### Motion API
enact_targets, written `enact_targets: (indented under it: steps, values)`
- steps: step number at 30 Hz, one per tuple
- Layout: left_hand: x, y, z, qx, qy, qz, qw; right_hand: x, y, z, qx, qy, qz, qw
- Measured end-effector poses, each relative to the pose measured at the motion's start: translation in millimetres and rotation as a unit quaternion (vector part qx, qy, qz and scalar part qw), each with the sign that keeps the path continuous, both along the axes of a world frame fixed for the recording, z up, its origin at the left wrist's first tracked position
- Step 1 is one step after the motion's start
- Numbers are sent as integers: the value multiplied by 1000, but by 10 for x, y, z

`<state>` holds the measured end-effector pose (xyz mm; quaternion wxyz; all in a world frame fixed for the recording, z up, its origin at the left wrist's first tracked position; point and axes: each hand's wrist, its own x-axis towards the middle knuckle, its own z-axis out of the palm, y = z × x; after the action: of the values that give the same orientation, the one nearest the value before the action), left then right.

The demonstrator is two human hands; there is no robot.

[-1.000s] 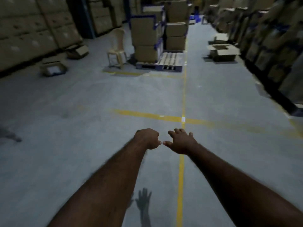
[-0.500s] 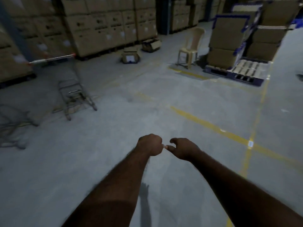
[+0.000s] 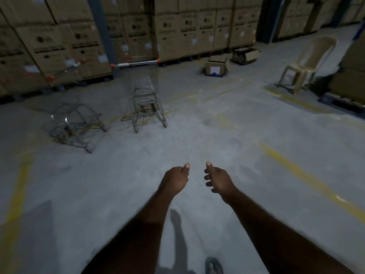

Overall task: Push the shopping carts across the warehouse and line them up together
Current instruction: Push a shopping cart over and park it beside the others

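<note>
Fingers loosely curled on right hand, fisted on left hand; I see thumbs no longer touching, shopping carts now upper-left.

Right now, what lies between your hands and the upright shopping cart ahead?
Only bare concrete floor lies between the left hand, the right hand and the upright cart, as the head view shows.

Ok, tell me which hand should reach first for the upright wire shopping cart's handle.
Left, likely. The upright wire shopping cart stands ahead and to the left of both hands; the left hand is on that side, the right hand farther across. Both hold nothing.
</note>
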<state>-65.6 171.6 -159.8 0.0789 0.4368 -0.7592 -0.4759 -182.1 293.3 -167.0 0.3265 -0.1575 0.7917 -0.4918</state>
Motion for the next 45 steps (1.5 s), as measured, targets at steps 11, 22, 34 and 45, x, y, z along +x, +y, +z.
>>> enact_targets:
  steps: [11, 22, 34, 45]
  values:
    - [-544, -1435, -167, 76, -15, 88, 993, -741, -1623, -256, 23, -77, 86, 993]
    - [-1468, -2953, 136, 205, 90, 186, 957, -1679, -3447, -15, 11, -122, 126, 984]
    - [-1789, -5535, 29, 203, 140, 195, 949, -2031, -5996, -51, -17, -99, 107, 989]
    - [-2442, -7764, 341, 175, 145, 153, 962, -2502, -8069, 413, -78, -84, 99, 988]
